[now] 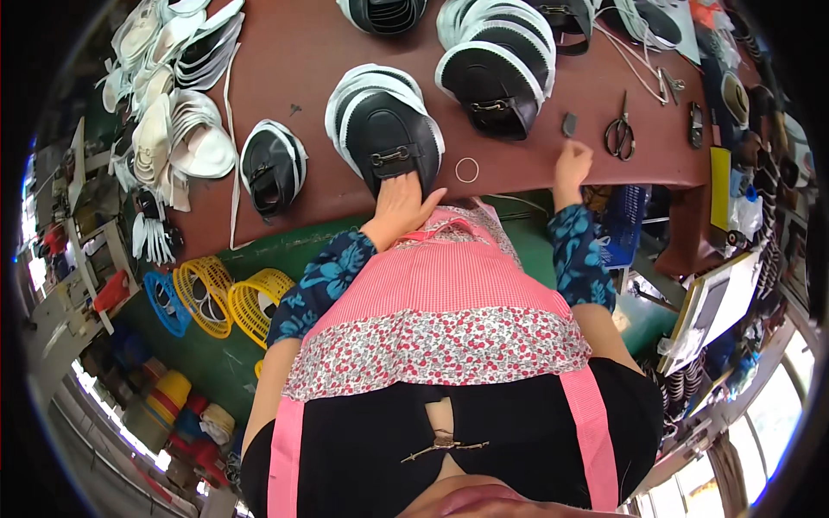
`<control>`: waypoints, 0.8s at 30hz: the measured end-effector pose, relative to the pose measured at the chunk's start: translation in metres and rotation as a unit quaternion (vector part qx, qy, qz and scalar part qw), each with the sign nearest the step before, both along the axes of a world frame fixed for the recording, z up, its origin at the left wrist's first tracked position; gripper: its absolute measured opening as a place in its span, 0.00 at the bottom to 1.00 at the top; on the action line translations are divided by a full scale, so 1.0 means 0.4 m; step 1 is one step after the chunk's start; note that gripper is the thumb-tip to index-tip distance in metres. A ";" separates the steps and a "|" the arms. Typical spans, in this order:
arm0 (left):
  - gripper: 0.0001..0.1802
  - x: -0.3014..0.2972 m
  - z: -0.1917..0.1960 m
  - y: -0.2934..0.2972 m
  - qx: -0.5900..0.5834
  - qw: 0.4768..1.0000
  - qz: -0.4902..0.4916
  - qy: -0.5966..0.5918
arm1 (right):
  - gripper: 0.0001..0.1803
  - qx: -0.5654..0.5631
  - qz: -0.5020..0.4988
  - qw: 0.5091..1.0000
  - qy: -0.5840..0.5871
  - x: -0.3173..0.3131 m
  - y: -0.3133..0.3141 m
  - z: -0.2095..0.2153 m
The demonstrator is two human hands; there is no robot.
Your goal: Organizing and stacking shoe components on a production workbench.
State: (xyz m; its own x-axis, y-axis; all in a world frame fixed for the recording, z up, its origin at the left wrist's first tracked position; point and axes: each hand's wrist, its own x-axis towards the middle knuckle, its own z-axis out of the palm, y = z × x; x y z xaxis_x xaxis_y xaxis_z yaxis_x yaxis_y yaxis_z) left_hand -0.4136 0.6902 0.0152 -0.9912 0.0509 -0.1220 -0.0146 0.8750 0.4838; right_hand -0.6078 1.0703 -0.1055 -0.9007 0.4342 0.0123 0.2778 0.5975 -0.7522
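Observation:
A stack of black shoe uppers with white zigzag-edged lining and a metal bit ornament lies at the table's front edge. My left hand rests on the top upper, fingers stretched flat just below the ornament and thumb spread to the right. Farther right, my right hand hovers by the table edge with its fingers curled in. Whether anything small is inside them is hidden. Just beyond its fingertips lies a small grey block. Between the two hands is a thin pale ring.
More upper stacks stand left and back right. Pale lining pieces heap at far left. Scissors and a dark handheld tool lie right. Yellow baskets and a blue crate sit below the brown table.

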 end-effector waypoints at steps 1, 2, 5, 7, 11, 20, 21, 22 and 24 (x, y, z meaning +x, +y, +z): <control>0.44 -0.032 0.014 0.021 0.004 0.999 -0.003 -0.053 | 0.27 0.043 -0.057 0.997 -0.025 -0.057 0.067 -0.029; 0.47 -0.054 0.024 0.034 0.001 0.994 0.005 -0.107 | 0.27 0.041 -0.057 0.997 -0.027 -0.101 0.063 -0.048; 0.57 -0.088 0.020 0.044 -0.029 0.995 0.063 -0.065 | 0.35 0.299 -0.167 0.938 -0.055 -0.197 0.038 -0.054; 0.59 -0.113 0.022 0.032 -0.046 0.991 0.112 0.050 | 0.39 0.213 -0.040 0.971 -0.101 -0.225 0.046 -0.037; 0.42 -0.223 0.055 -0.056 0.088 0.979 0.185 -0.021 | 0.31 0.109 -0.010 0.994 0.026 -0.181 0.124 -0.065; 0.20 -0.086 -0.018 -0.278 -0.096 0.990 0.101 0.005 | 0.13 -0.288 0.274 0.901 -0.172 0.167 -0.453 0.398; 0.20 -0.085 -0.029 -0.275 -0.092 0.991 0.099 0.004 | 0.13 -0.294 0.303 0.885 -0.198 0.178 -0.525 0.411; 0.19 -0.081 -0.032 -0.268 -0.095 0.991 0.088 0.029 | 0.13 -0.301 0.332 0.865 -0.225 0.183 -0.592 0.418; 0.17 -0.093 -0.035 -0.256 -0.115 0.989 0.058 0.072 | 0.18 -0.201 0.426 0.879 -0.070 0.173 -0.703 0.343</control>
State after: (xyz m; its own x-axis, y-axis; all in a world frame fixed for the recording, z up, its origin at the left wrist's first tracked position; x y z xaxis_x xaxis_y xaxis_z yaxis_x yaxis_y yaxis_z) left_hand -0.4509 0.5879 0.0011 -0.9967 -0.0773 0.0248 -0.0674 0.9584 0.2773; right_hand -0.5385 0.7890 0.0319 -0.8820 -0.4546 -0.1243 -0.0353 0.3267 -0.9445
